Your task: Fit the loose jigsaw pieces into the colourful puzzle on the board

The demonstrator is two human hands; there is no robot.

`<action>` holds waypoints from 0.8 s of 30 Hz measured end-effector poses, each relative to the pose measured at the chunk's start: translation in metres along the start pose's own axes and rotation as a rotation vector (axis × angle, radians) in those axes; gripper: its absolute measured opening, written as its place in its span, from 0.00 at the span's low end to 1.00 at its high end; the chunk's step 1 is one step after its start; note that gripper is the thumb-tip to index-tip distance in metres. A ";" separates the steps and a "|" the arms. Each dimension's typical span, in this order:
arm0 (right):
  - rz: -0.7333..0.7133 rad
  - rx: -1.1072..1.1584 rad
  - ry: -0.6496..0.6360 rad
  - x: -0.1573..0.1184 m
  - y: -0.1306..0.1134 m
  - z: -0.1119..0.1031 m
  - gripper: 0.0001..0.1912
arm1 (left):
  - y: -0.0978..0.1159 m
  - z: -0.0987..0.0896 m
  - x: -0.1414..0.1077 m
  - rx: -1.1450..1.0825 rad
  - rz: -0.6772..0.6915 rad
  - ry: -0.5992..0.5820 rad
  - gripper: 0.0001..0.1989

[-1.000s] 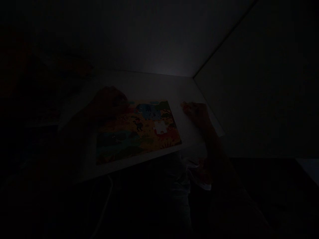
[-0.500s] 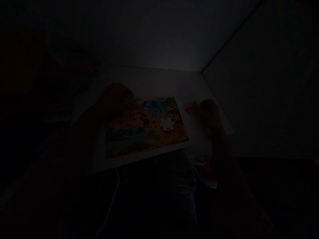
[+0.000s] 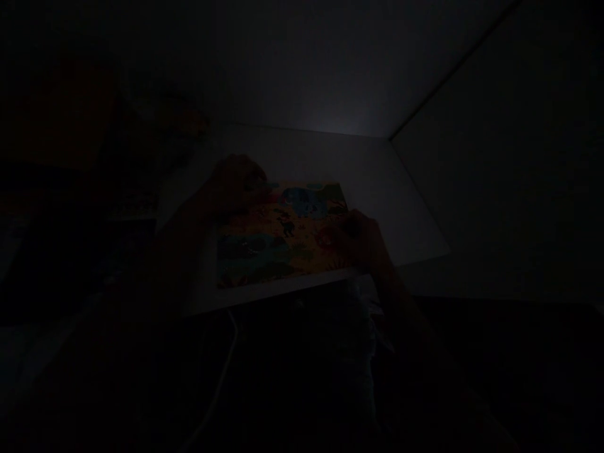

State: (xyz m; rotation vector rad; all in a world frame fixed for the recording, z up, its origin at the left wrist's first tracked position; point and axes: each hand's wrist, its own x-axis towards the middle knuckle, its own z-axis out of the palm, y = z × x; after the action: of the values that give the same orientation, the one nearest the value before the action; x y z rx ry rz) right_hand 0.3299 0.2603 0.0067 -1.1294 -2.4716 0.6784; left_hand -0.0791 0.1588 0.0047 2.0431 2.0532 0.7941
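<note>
The view is very dark. A jigsaw puzzle (image 3: 302, 251) with a bright animal picture, a blue elephant near its top, lies on a white table. My right hand (image 3: 358, 236) is over its right side, fingers pinched on a reddish puzzle piece (image 3: 324, 238) at the spot of the gap. Whether the piece sits flat in the gap I cannot tell. My left hand (image 3: 238, 182) rests at the puzzle's upper left corner with its fingers bent; darkness hides whether they grip the edge.
The white table (image 3: 401, 207) meets a pale wall (image 3: 302, 75) at the back and another at the right. Dim orange shapes (image 3: 80, 119) stand at the left. A pale cable (image 3: 221, 371) hangs below the table's front edge, near my legs.
My right hand has moved left from the bare table onto the puzzle, bringing the puzzle piece to the white gap. My left hand has stayed at the upper left corner.
</note>
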 end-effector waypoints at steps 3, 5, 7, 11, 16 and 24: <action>-0.112 -0.156 0.060 0.000 0.001 0.002 0.24 | 0.001 0.000 0.000 -0.016 0.004 0.015 0.22; -0.141 -0.195 0.119 -0.004 -0.001 0.004 0.21 | 0.000 0.001 0.000 -0.026 0.009 0.020 0.21; -0.167 -0.217 0.151 -0.014 -0.005 0.005 0.19 | -0.001 0.003 0.000 -0.030 0.011 0.023 0.22; -0.304 -0.291 0.012 -0.043 -0.018 0.003 0.22 | -0.003 0.006 0.000 -0.034 0.011 0.035 0.22; -0.334 -0.314 -0.067 -0.069 -0.026 0.009 0.33 | -0.004 0.007 0.001 -0.032 0.022 0.040 0.21; -0.287 -0.303 -0.029 -0.069 -0.037 0.015 0.42 | 0.000 0.004 0.000 -0.020 0.015 0.030 0.21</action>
State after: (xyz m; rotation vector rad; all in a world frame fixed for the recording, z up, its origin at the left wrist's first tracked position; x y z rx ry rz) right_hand 0.3433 0.1815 0.0074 -0.8344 -2.7509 0.2453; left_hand -0.0770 0.1600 0.0011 2.0502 2.0393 0.8497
